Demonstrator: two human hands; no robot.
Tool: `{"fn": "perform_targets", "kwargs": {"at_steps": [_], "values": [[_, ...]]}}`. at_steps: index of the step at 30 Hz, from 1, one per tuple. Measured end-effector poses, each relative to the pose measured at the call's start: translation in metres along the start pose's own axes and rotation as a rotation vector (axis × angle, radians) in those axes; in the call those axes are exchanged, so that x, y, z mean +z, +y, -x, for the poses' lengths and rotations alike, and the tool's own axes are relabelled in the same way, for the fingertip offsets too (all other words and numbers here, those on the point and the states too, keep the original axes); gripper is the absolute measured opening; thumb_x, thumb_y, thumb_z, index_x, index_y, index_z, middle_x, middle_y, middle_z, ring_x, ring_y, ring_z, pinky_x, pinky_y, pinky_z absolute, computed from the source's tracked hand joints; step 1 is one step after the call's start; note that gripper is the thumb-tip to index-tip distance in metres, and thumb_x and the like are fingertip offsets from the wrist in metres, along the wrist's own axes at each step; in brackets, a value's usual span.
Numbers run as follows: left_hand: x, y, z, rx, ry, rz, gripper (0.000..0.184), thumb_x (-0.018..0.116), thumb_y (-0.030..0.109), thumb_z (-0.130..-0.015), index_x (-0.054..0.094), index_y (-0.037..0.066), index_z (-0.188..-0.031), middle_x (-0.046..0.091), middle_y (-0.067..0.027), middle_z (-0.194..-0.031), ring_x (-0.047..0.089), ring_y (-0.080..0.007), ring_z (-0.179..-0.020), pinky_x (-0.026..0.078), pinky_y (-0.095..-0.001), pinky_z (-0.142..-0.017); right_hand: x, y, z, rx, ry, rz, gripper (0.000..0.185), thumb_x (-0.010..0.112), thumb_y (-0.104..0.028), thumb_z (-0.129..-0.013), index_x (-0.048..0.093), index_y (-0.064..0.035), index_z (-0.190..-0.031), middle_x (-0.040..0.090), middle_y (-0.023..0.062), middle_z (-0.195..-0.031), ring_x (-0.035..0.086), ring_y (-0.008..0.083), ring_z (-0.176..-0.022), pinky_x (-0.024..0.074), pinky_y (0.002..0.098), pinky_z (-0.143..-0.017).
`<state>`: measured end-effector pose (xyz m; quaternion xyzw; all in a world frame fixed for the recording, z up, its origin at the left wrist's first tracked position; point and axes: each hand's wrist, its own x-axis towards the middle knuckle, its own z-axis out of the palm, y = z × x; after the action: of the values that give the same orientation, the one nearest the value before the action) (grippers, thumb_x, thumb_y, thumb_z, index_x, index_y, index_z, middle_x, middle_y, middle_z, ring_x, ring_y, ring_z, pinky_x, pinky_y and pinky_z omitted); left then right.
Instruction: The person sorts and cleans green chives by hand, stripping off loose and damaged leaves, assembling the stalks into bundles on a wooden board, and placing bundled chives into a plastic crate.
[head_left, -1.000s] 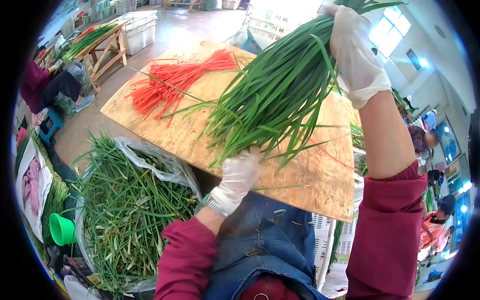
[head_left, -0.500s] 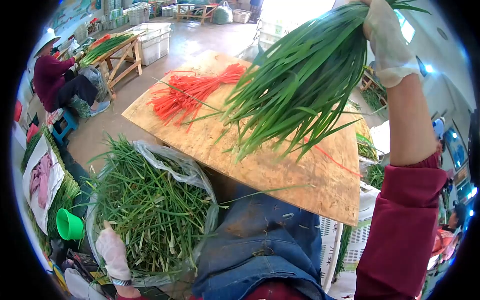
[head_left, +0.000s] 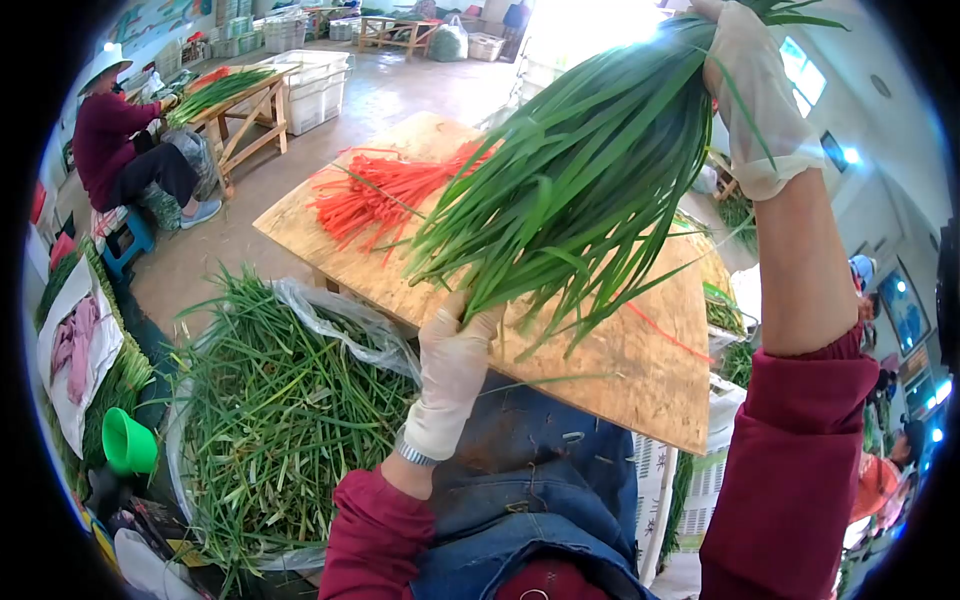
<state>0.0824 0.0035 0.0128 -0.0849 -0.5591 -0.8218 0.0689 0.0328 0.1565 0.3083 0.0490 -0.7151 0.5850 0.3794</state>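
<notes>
A large bunch of long green leaves (head_left: 590, 160) hangs slantwise over the wooden board (head_left: 640, 370). My right hand (head_left: 755, 100), in a pale glove, is wrapped round its upper end, high at the right. At the bunch's lower left tips is my left hand (head_left: 455, 365), also gloved, with thumb and fingers pinched on leaf ends. Red ties (head_left: 385, 190) lie spread on the board, to the left of the bunch and partly behind it.
A plastic-lined container of loose green leaves (head_left: 290, 430) stands left of my lap. Beyond it are a green bucket (head_left: 128, 442) and a pink cloth (head_left: 75, 345). A co-worker (head_left: 120, 150) sits at a wooden bench (head_left: 250, 120) at the back left. Crates (head_left: 655, 500) stand under the board's right side.
My left hand left the leaf tips, was over the container half a second ago, and is now back at the tips. My right hand has kept hold of the bunch. The view has shifted.
</notes>
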Motion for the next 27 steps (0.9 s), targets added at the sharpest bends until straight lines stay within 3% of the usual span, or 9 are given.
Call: {"fn": "perform_targets", "kwargs": {"at_steps": [6,10,14,15,17,20,21,25,27], "values": [[-0.02,0.017,-0.004,-0.195,0.044,0.123,0.011,0.058,0.011,-0.086,0.06,0.0,-0.088,0.054,-0.0027,-0.059,0.046,-0.0082,-0.044,0.034,-0.0206,-0.039,0.002,0.012,0.002,0.013,0.018,-0.002,0.019,0.048,-0.015,-0.08,0.055,0.0023,-0.074,0.055,0.0127,-0.063,0.053,0.0253,-0.057,0.0431,0.0365,-0.055],[-0.026,-0.021,-0.004,0.274,-0.003,-0.384,0.014,0.055,0.01,-0.089,0.059,0.001,-0.099,0.052,0.001,-0.06,0.045,-0.0049,-0.044,0.035,-0.0205,-0.039,0.001,0.018,0.004,0.013,0.036,-0.006,0.02,0.048,-0.016,-0.08,0.055,0.0022,-0.074,0.056,0.0121,-0.064,0.053,0.0243,-0.058,0.0427,0.0357,-0.056],[-0.04,-0.023,0.008,0.188,0.009,-0.522,0.016,0.053,0.009,-0.09,0.057,0.0,-0.102,0.052,0.0005,-0.06,0.046,-0.006,-0.044,0.038,-0.021,-0.04,0.005,0.027,0.008,0.01,0.055,0.001,0.021,0.048,-0.016,-0.081,0.056,0.002,-0.075,0.056,0.0115,-0.064,0.053,0.0234,-0.058,0.0424,0.0348,-0.057],[-0.044,-0.011,0.012,0.08,0.035,-0.481,0.017,0.057,0.005,-0.083,0.057,0.0,-0.1,0.062,-0.0167,-0.07,0.063,-0.0218,-0.063,0.047,-0.0349,-0.056,0.006,0.031,0.011,0.012,0.057,0.002,0.021,0.048,-0.017,-0.081,0.056,0.002,-0.075,0.056,0.0114,-0.064,0.053,0.0232,-0.059,0.0423,0.0346,-0.057],[-0.058,0.012,0.019,-0.181,0.084,-0.551,0.012,0.055,0.007,-0.084,0.057,-0.001,-0.093,0.062,-0.0127,-0.068,0.059,-0.0198,-0.058,0.045,-0.0318,-0.052,0.006,0.035,0.011,0.011,0.054,0.004,0.021,0.048,-0.017,-0.081,0.056,0.0019,-0.076,0.056,0.011,-0.065,0.053,0.0227,-0.059,0.0421,0.0341,-0.058],[-0.141,-0.01,0.046,-0.121,0.176,-0.739,0.015,0.048,0.013,-0.086,0.057,0.0,-0.085,0.052,-0.0037,-0.067,0.044,-0.0094,-0.055,0.036,-0.025,-0.046,-0.006,0.023,0.008,-0.003,0.019,-0.025,0.022,0.048,-0.018,-0.082,0.056,0.0018,-0.076,0.056,0.0106,-0.065,0.053,0.022,-0.059,0.0419,0.0335,-0.058],[-0.174,-0.003,0.06,0.016,0.211,-0.888,0.017,0.047,0.013,-0.087,0.058,0.0,-0.086,0.053,-0.0044,-0.069,0.044,-0.0098,-0.056,0.036,-0.0246,-0.048,-0.009,0.021,0.009,-0.003,0.01,-0.025,0.022,0.048,-0.018,-0.082,0.056,0.0018,-0.076,0.056,0.0104,-0.065,0.053,0.0218,-0.06,0.0418,0.0333,-0.059],[-0.29,0.024,0.113,-0.376,0.372,-1.881,0.015,0.053,0.01,-0.082,0.06,0.0,-0.092,0.06,-0.0148,-0.086,0.057,-0.0227,-0.076,0.045,-0.0363,-0.063,-0.012,0.015,0.02,-0.012,-0.003,-0.011,0.022,0.048,-0.019,-0.083,0.057,0.0017,-0.077,0.057,0.0098,-0.066,0.053,0.0209,-0.06,0.0414,0.0324,-0.059],[-0.248,0.028,0.109,0.214,0.298,-2.064,0.017,0.056,0.009,-0.079,0.06,0.001,-0.094,0.059,-0.0165,-0.094,0.056,-0.0282,-0.087,0.045,-0.0396,-0.071,-0.008,0.014,0.023,-0.002,-0.004,-0.007,0.023,0.048,-0.019,-0.083,0.057,0.0016,-0.077,0.057,0.0095,-0.066,0.053,0.0204,-0.061,0.0412,0.032,-0.06]]}}
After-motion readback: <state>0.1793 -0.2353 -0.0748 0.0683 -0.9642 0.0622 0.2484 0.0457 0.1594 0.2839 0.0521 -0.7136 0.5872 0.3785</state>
